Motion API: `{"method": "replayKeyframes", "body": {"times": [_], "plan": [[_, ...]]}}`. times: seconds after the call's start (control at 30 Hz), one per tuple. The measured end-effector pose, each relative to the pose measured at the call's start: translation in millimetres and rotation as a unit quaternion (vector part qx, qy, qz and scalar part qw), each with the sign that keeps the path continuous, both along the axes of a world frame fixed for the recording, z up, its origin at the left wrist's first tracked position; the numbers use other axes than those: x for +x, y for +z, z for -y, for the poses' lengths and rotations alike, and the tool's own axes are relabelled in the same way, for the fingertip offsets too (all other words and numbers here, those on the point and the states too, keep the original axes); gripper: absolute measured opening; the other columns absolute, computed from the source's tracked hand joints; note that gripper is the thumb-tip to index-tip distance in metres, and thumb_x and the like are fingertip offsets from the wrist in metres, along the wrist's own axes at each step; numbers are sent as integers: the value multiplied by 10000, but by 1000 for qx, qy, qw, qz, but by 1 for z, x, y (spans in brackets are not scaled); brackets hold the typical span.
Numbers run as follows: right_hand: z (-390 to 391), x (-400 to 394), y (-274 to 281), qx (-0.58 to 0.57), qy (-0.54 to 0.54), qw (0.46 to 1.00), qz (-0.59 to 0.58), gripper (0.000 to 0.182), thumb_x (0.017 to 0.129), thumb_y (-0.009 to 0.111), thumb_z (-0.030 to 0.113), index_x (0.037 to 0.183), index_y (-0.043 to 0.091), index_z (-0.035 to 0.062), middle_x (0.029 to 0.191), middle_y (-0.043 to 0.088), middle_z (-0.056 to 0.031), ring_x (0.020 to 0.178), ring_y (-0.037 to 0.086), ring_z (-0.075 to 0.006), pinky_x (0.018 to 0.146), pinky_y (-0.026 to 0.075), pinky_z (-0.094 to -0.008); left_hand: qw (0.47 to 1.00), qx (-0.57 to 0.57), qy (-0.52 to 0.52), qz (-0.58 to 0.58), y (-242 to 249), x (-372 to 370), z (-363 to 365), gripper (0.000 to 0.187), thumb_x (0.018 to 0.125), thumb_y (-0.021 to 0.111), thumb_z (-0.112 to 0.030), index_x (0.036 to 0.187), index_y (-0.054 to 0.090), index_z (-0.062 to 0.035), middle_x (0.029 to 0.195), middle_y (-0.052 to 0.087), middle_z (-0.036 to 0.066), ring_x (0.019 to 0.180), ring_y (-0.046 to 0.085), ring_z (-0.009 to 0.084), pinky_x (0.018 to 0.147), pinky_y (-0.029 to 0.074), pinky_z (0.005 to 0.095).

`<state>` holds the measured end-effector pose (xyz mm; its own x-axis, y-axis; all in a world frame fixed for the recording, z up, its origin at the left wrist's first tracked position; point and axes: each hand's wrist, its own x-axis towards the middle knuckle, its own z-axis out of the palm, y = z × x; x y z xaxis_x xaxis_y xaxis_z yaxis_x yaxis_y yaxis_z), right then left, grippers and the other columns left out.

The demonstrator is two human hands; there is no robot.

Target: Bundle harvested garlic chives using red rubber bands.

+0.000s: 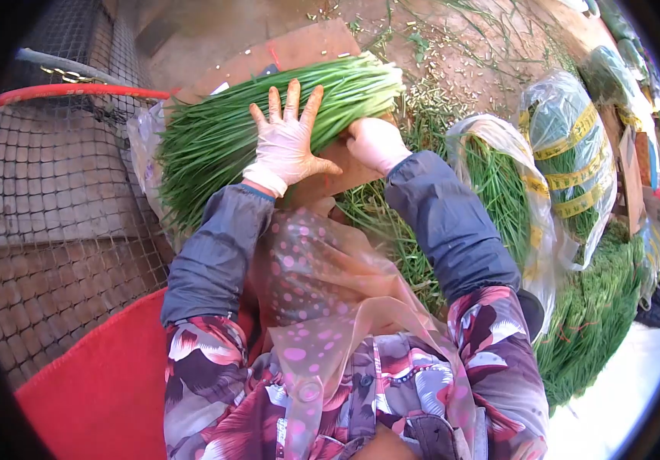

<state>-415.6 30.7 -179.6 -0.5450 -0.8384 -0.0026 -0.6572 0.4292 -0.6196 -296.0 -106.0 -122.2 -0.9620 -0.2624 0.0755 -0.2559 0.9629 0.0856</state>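
Note:
A thick bundle of long green stalks (215, 134) with pale ends to the right lies across a brown board (322, 44). My left hand (288, 142), in a whitish glove with stained fingertips, rests on the bundle's near side with its fingers spread. At the lower edge of the pale ends is my right hand (376, 144), also gloved, with its fingers curled in. What those fingers hold, if anything, is hidden beneath the stalks. Part of a red tie shows on the board behind the bundle.
Plastic bags of greens with yellow printed bands (571, 149) stand at the right, above a large green heap (587, 337). Cut stalk pieces (453, 73) litter the ground. Black netting (54, 199) and a red hoop (85, 90) are at the left, red cloth (100, 376) below.

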Motion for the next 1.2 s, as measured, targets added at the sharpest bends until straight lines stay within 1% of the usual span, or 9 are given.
{"method": "replayKeyframes", "body": {"times": [0.17,0.5,0.6,0.73,0.83,0.97,1.03,1.1,1.2], "plan": [[-19,6,7,-40,42,998,25,161,778,595,181,883,700,119,818,679,-113,809,658,-293,727,515,-410,998,-67,-2,21,-14,-9,13,1133,624,824,-329,1511,130,-209,1517,237,193,1313,348,442,984,305,629],[15,15,11,71,294,943,-137,124,736,595,169,790,702,135,744,669,-114,719,668,-278,621,528,-389,999,-52,13,8,-16,-11,18,1143,558,849,-254,1492,191,-210,1493,275,156,1307,352,427,1004,331,591],[29,28,-6,6,194,946,-261,138,728,592,161,791,699,102,720,659,-145,706,666,-288,638,534,-408,998,-62,10,-6,-17,-12,18,1148,548,848,-250,1491,196,-209,1490,277,156,1312,343,426,1013,320,589],[4,21,14,64,145,986,-55,154,781,557,127,833,689,65,758,664,-181,706,659,-337,639,533,-422,999,-48,9,1,-14,-7,15,1158,547,854,-281,1496,196,-203,1500,249,165,1329,314,429,1033,288,597],[-19,8,13,31,79,991,103,155,867,596,187,861,646,41,696,648,-118,602,646,-224,554,508,-346,999,-34,5,-7,-10,-6,12,1161,538,862,-302,1496,214,-187,1517,205,168,1371,236,429,1076,212,606],[-32,20,24,-75,-98,869,478,244,884,656,277,840,622,40,662,590,-19,544,531,-110,531,441,-262,993,68,-64,-77,0,1,7,1133,537,856,-289,1486,250,-166,1540,163,162,1406,157,427,1106,118,626],[-26,30,32,-180,-160,765,598,204,908,649,252,848,618,60,691,582,18,540,483,-47,506,398,-204,970,176,-111,-128,1,4,4,910,585,823,-238,1392,403,-259,1534,226,109,1418,142,419,1098,86,658],[-16,34,33,-211,-150,772,581,198,907,651,246,848,616,60,692,580,19,538,482,-48,497,393,-207,958,217,-98,-158,-7,3,2,500,633,789,-205,1109,639,-229,1495,342,60,1414,182,410,1108,69,645],[2,42,28,-257,-145,780,552,179,884,668,218,842,634,47,690,608,-8,545,518,-75,497,418,-236,966,160,-87,-181,-21,-2,0,252,678,751,-168,923,694,-180,1453,419,31,1407,226,387,1112,77,636]]}}
